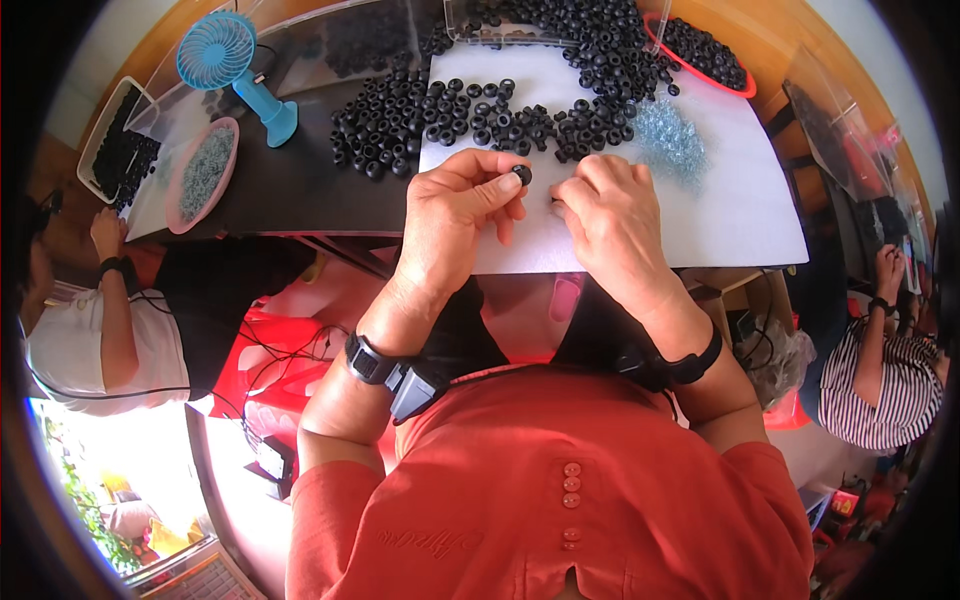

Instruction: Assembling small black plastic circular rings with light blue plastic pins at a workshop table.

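Note:
My left hand pinches a small round black part between thumb and fingertips, over the white sheet. Close beside it, my right hand is closed with its fingertips together, near the sheet's surface. Whatever sits in those right fingertips is too small and hidden to name. Just beyond both hands lies a loose heap of similar black ring-like parts, spread over the dark table and the sheet. A pile of tiny clear bluish pieces rests on the sheet, beyond my right hand.
A blue fan stands at the far left, near a pink dish of clear pieces and a white tray of black parts. A red dish holds more black parts. Co-workers sit to the left and right.

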Tool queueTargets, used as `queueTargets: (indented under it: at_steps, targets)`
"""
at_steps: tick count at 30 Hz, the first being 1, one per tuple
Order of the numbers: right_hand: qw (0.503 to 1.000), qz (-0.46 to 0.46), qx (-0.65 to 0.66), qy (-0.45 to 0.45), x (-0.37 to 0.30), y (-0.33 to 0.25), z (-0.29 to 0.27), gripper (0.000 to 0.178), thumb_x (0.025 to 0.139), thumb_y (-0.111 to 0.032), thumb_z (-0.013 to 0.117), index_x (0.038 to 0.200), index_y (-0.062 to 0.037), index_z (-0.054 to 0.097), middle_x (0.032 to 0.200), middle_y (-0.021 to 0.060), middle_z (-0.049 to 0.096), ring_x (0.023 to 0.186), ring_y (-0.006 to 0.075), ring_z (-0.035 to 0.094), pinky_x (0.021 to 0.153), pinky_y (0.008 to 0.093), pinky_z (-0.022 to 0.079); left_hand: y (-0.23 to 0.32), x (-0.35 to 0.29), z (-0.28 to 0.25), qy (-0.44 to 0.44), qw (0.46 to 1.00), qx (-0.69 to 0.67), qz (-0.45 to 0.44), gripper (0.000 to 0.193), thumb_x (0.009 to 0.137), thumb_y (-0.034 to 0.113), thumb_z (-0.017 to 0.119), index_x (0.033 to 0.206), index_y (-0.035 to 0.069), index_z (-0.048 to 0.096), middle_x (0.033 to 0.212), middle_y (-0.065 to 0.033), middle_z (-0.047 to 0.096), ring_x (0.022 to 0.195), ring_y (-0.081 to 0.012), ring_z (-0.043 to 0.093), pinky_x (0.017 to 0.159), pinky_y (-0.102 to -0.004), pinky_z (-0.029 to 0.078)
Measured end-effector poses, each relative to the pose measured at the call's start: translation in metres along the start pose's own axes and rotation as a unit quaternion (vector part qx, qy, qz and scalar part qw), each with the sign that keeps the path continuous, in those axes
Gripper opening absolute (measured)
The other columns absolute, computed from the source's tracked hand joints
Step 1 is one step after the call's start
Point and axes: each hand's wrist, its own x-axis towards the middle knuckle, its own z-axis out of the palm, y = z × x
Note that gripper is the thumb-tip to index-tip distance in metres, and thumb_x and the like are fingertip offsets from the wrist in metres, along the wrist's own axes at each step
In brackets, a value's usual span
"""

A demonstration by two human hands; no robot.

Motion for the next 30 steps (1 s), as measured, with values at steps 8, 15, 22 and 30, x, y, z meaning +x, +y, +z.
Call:
queueTargets:
  at_steps: [8,15,22,30]
  targets:
    - [1.000,-0.015,0.021,-0.005,0.005,0.002,0.000,0.013,0.078,-0.006,0.070,0.089,-0.0066,0.063,0.090,0.0055,0.059,0.090,0.0256,0.058,0.079,0.0403,0.040,-0.002,-0.001,-0.002,-0.018,1.000,0.017,-0.003,0.018,0.096,0.001,0.061,0.112,-0.008,0.065,0.092,-0.0103,0.068,0.074,-0.0155,0.065,0.057,-0.0261,0.051]
    - [0.909,0.123,0.394,0.056,0.029,-0.005,-0.002,0.008,0.092,-0.004,0.067,0.097,-0.0018,0.060,0.085,0.0098,0.065,0.075,0.0247,0.066,0.066,0.0346,0.050,-0.001,-0.001,-0.001,-0.022,0.999,0.041,-0.005,0.018,0.096,0.000,0.061,0.112,-0.008,0.063,0.092,-0.0128,0.069,0.075,-0.0170,0.066,0.057,-0.0269,0.052]
    - [0.893,0.140,0.427,0.020,0.033,-0.009,0.004,0.006,0.093,-0.002,0.065,0.097,-0.0017,0.060,0.086,0.0087,0.064,0.079,0.0220,0.065,0.070,0.0334,0.051,-0.001,0.000,-0.001,-0.023,0.999,0.046,-0.005,0.018,0.096,-0.001,0.061,0.112,-0.009,0.062,0.094,-0.0162,0.070,0.074,-0.0187,0.067,0.056,-0.0279,0.053]
    - [0.915,0.112,0.385,0.034,0.031,-0.006,0.009,0.007,0.092,-0.001,0.065,0.098,-0.0030,0.060,0.089,0.0094,0.063,0.080,0.0259,0.064,0.071,0.0360,0.051,-0.002,0.000,-0.002,-0.018,1.000,0.020,-0.001,0.022,0.097,-0.001,0.059,0.116,-0.011,0.063,0.093,-0.0145,0.069,0.075,-0.0179,0.066,0.057,-0.0280,0.054]
